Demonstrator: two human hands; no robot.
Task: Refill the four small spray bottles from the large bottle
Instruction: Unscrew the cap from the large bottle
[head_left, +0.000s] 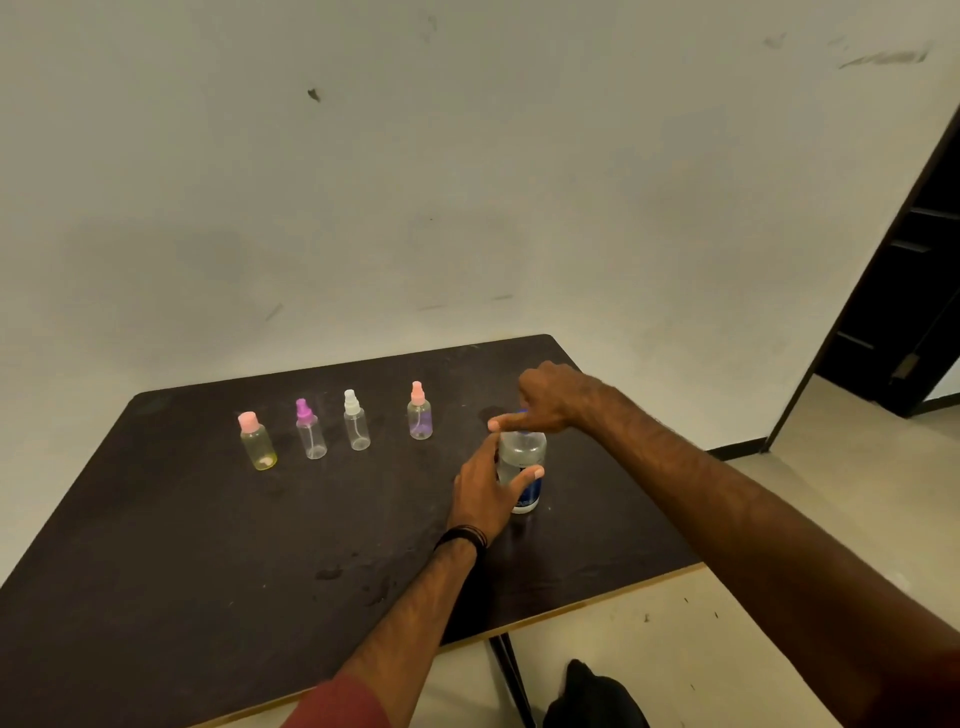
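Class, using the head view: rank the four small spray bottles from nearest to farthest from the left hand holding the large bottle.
Measured from the left hand:
1. Pink-nozzle bottle, rightmost in the row.
2. White-nozzle bottle, next to its left.
3. Purple-nozzle bottle, further left.
4. Pink-capped yellowish bottle, at the far left end.

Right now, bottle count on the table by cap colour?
Pink cap: 2, the leftmost bottle and the rightmost small spray bottle
Purple cap: 1, small spray bottle
White cap: 1, small spray bottle
Blue cap: 1, large bottle, left hand round its body, right hand on the cap
Total: 5
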